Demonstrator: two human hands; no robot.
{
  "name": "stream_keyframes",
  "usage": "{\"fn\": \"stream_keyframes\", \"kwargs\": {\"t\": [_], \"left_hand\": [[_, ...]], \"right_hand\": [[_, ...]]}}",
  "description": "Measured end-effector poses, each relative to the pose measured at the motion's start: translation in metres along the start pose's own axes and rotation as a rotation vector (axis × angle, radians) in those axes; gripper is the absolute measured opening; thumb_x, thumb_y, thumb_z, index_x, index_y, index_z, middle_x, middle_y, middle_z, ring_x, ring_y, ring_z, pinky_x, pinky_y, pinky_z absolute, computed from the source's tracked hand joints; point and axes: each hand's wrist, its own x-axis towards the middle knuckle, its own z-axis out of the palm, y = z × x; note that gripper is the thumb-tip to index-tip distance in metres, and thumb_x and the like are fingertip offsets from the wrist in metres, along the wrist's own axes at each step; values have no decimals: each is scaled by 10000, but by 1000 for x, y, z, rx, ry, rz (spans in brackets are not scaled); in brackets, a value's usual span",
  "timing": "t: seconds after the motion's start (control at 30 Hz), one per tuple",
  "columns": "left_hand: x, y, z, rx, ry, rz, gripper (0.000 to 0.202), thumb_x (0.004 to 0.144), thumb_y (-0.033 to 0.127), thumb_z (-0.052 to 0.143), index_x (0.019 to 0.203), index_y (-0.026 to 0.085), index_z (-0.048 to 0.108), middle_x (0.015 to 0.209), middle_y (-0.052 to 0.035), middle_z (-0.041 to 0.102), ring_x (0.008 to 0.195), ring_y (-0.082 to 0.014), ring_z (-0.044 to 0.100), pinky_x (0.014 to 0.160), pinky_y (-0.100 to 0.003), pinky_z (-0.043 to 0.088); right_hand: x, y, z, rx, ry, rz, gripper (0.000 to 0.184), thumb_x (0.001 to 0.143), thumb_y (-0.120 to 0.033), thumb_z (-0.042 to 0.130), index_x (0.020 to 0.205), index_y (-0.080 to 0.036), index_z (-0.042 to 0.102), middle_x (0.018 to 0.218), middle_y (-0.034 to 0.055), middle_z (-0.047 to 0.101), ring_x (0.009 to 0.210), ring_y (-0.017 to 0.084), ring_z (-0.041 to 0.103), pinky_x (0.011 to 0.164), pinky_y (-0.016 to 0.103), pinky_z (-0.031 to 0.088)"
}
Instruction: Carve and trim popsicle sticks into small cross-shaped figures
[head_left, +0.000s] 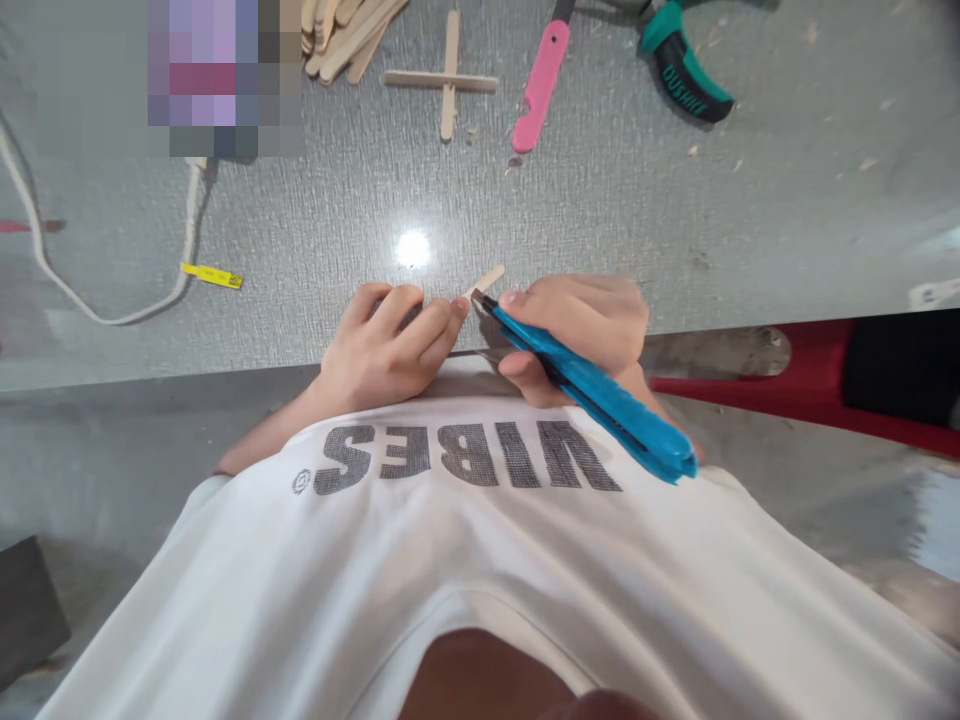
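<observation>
Near the table's front edge, my left hand is closed on a wooden craft stick, whose free end sticks out toward the upper right. My right hand grips a blue utility knife, its handle slanting down to the right. The knife's dark tip meets the stick just beside my left fingertips; whether the blade has cut into the wood cannot be told. Farther back lie two craft sticks crossed over each other.
A pile of craft sticks lies at the back, with a pink-handled tool and green-and-black pliers to its right. A white cable with a yellow tag loops at left. A red chair stands at right.
</observation>
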Motion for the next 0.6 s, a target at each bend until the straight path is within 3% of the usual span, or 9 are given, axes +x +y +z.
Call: {"fn": "stream_keyframes", "kwargs": {"t": [0.17, 0.33, 0.43, 0.6], "left_hand": [[-2, 0, 5, 19, -16, -3, 339, 1064, 123, 647, 1358, 284, 697, 971, -28, 791, 931, -234, 690, 818, -456, 519], [0, 0, 8, 35, 12, 5, 238, 1079, 141, 653, 1278, 257, 714, 912, -37, 758, 897, -226, 669, 777, -435, 502], [2, -1, 6, -37, -12, -17, 230, 1091, 134, 644, 1282, 242, 713, 919, -42, 749, 914, -225, 657, 772, -432, 466], [5, -2, 2, 37, 19, 61, 220, 1084, 120, 664, 1265, 232, 720, 925, -19, 775, 918, -218, 654, 768, -429, 459]], "right_hand": [[4, -2, 0, -44, -78, 128, 430, 1135, -634, 482, 898, -311, 640, 646, 4, 609, 534, 183, 541, 565, 366, 530], [8, -2, -7, -80, -103, 118, 402, 1118, -594, 512, 853, -306, 602, 670, 8, 622, 516, 179, 519, 515, 367, 495], [7, 1, -5, -97, -98, 66, 298, 1104, -524, 550, 897, -317, 609, 689, 0, 640, 509, 182, 511, 509, 373, 471], [3, 2, 7, -45, 80, -139, 68, 1045, -341, 662, 985, -321, 637, 628, -52, 609, 486, 169, 497, 499, 348, 423]]}}
